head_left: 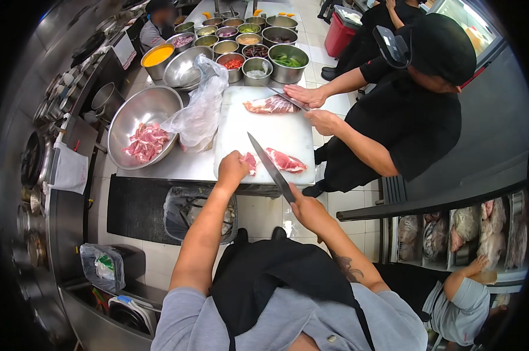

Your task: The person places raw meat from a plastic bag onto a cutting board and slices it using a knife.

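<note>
A small pink slice of raw meat and a larger marbled red-pink piece of raw meat are shown at the near end of the rectangular white cutting board. The slice is held at its left edge by the left hand, whose fingers are curled nearly closed. The dark handle of a long steel knife is gripped by the right hand, closed fully around it; the blade is slanted between the pieces, and whether the board is touched cannot be told. The step in hand is judged to be slicing; for another cut, the fingertips would need to be kept behind the edge. At the board's far end, a pale-streaked slab of raw meat is worked by a co-worker's hands with a second knife. Room for the blade is offered by the board surface between, bounded at left by a crumpled clear plastic bag; the steel worktop is ended just beyond the board's near edge.
</note>
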A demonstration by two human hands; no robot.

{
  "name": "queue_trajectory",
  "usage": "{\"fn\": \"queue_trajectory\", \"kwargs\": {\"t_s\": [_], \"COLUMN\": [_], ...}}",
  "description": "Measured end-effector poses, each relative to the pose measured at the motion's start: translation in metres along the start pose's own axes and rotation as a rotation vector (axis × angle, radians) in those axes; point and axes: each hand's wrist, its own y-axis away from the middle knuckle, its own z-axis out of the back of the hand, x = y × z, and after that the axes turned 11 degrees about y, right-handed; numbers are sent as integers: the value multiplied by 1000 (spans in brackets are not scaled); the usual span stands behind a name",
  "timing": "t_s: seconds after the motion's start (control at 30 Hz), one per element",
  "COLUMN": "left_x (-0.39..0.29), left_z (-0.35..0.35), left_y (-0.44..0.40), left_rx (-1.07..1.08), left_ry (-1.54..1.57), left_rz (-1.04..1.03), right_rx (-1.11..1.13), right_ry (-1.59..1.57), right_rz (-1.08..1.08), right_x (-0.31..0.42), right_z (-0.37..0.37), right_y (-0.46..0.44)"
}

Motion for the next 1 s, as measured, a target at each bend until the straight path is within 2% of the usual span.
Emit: {"fn": "queue_trajectory", "kwargs": {"t_s": [0.17,0.37,0.47,0.5,0.6,0.63,0.9,1.0], "left_x": [23,33,-2,-15,-15,-5,27,44], "left_z": [22,20,6,1,-3,-5,32,33], "left_y": [-18,-21,-6,1,6,3,-29,-33], "left_rx": [-88,-39,-99,-28,80,-1,-92,-40], "left_ry": [-31,-80,-170,-235,-501,-523,-403,-423], "left_rz": [-2,14,-152,-95,-166,-264,-141,-156], "right_rx": [69,85,51,59,84,94,102,94], "right_ry": [-17,-12,-28,-18,2,5,-26,-48], "right_rz": [-50,-24,-8,-15,-30,-37,-50,-55], "right_x": [0,-18,-18,-16,-10,-10,-13,-14], "right_z": [0,4,6,6,9,12,24,20], "right_y": [12,68,76,78,83,88,109,107]}}
